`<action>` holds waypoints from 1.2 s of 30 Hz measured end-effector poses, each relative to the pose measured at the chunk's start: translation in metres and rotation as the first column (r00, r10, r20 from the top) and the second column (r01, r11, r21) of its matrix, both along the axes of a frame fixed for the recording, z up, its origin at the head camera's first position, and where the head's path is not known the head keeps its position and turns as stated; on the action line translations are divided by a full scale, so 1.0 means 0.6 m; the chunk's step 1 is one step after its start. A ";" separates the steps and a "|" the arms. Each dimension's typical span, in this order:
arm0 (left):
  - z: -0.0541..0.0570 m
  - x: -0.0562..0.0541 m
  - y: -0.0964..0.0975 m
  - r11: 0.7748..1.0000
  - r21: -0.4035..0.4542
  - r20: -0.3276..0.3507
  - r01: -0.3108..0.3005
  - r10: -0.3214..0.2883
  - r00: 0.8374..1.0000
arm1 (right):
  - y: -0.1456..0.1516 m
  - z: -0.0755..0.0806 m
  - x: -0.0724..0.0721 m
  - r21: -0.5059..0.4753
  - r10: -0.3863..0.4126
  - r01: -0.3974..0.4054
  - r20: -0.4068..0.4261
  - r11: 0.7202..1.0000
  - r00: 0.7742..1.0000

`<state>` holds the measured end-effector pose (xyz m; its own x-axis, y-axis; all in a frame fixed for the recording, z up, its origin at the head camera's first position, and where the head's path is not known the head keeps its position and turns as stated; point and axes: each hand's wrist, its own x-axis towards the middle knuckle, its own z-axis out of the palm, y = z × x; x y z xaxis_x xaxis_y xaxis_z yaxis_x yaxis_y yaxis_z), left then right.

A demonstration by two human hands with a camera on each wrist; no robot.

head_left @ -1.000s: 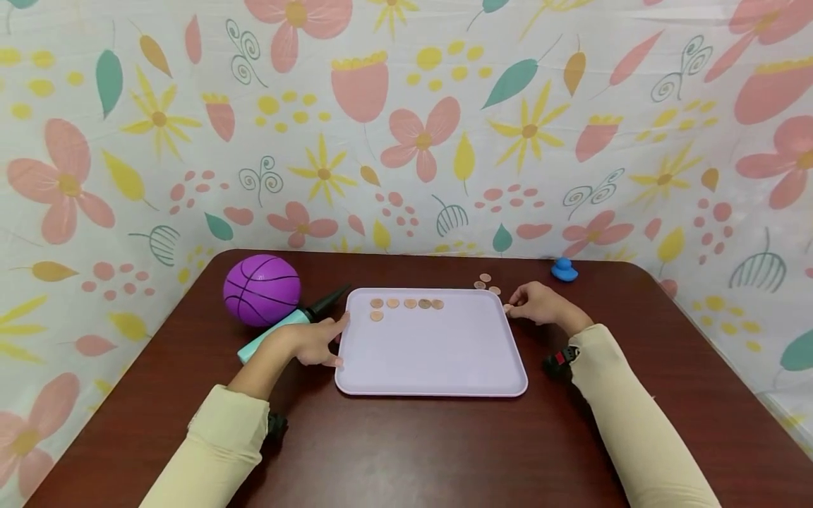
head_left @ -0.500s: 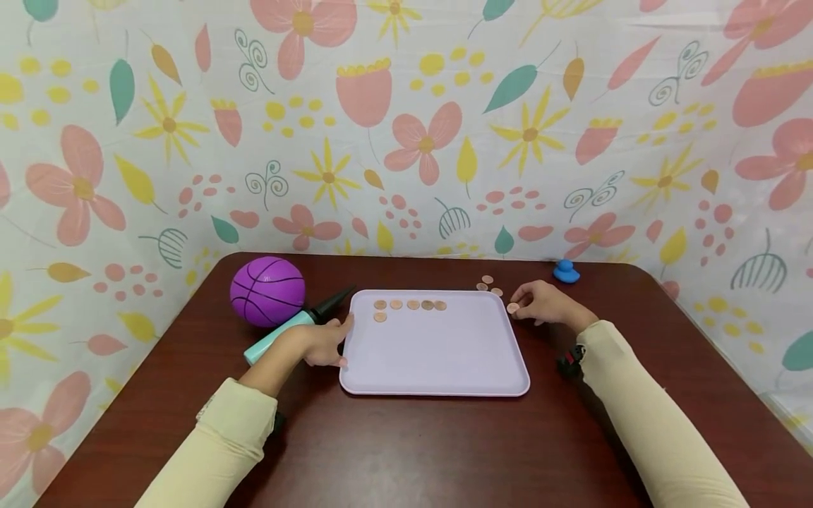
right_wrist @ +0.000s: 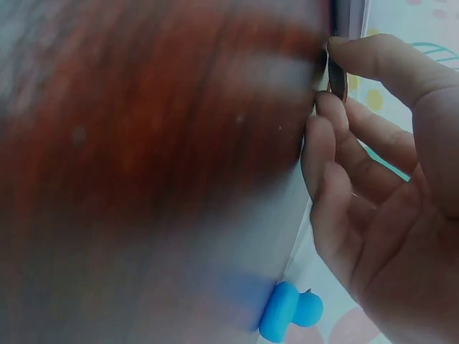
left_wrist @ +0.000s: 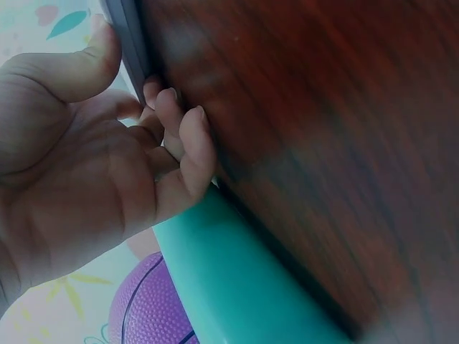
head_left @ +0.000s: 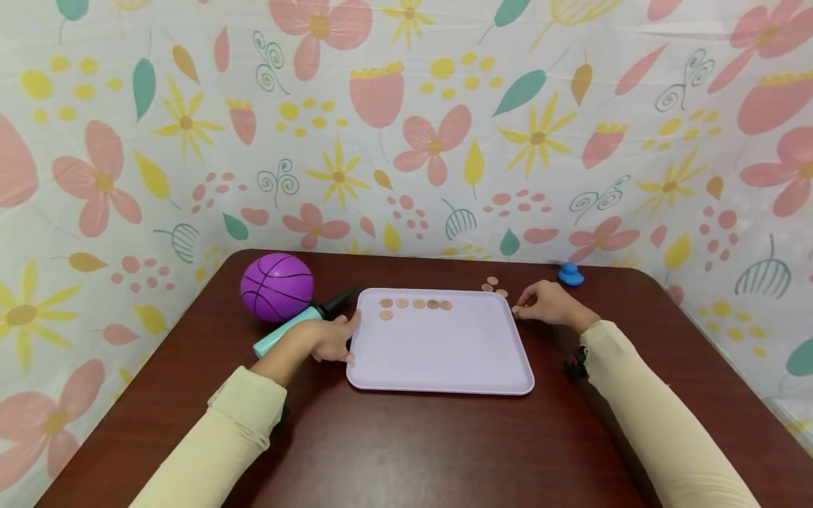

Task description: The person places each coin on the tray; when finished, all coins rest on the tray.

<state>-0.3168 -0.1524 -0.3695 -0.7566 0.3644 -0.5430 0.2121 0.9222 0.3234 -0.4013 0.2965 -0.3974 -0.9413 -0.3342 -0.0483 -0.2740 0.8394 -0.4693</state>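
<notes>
A pale lilac tray (head_left: pixel 441 360) lies on the table with several copper coins (head_left: pixel 419 304) in a row near its far edge and one coin (head_left: pixel 386 315) below the row's left end. My left hand (head_left: pixel 330 340) rests at the tray's left edge, thumb and index finger spread along the rim; in the left wrist view its other fingers (left_wrist: pixel 193 143) bend loosely beside it. Just off the tray's right edge, my right hand (head_left: pixel 551 303) pinches a coin (right_wrist: pixel 338 81) between thumb and fingertips, seen nearly edge-on in the right wrist view.
A few loose coins (head_left: pixel 492 281) lie behind the tray's far right corner. The blue rubber duck (head_left: pixel 571 274) sits at the back right. At left are a purple ball (head_left: pixel 277 287) and a turquoise hand pump (head_left: pixel 286 331), partly behind my left forearm. Patterned cloth hangs behind the table.
The head view has shifted slightly, moving everything rightward in it. My right hand keeps the coin near the tray's right edge, its face now less visible. The left hand stays at the rim.
</notes>
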 end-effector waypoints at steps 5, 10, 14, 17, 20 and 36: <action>-0.002 0.003 0.000 1.000 -0.012 0.012 -0.003 0.003 1.000 | -0.002 -0.003 0.002 -0.006 -0.001 0.000 -0.077 1.000 0.997; -0.002 0.002 0.000 1.000 -0.022 0.018 -0.007 0.007 1.000 | -0.017 0.005 0.006 -0.030 -0.006 0.002 -0.136 1.000 0.991; 0.001 -0.001 0.004 1.000 -0.027 0.011 -0.003 0.003 1.000 | -0.029 0.017 0.006 -0.044 -0.004 -0.004 -0.164 0.999 0.986; 0.002 -0.003 0.005 1.000 -0.027 0.004 0.002 -0.002 1.000 | -0.041 0.025 0.007 -0.052 0.003 -0.011 -0.160 0.999 0.987; 0.002 -0.004 0.005 1.000 -0.025 -0.001 0.010 -0.010 1.000 | -0.054 0.030 0.009 -0.048 0.017 -0.025 -0.164 0.999 0.986; 0.000 0.000 0.003 0.999 -0.024 -0.005 0.022 -0.022 1.000 | -0.149 0.039 0.025 -0.084 0.138 -0.152 -0.157 0.985 0.978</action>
<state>-0.3168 -0.1508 -0.3692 -0.7516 0.3680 -0.5474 0.2342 0.9247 0.3000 -0.3860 0.2074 -0.3742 -0.8766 -0.4637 0.1285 -0.4627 0.7391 -0.4895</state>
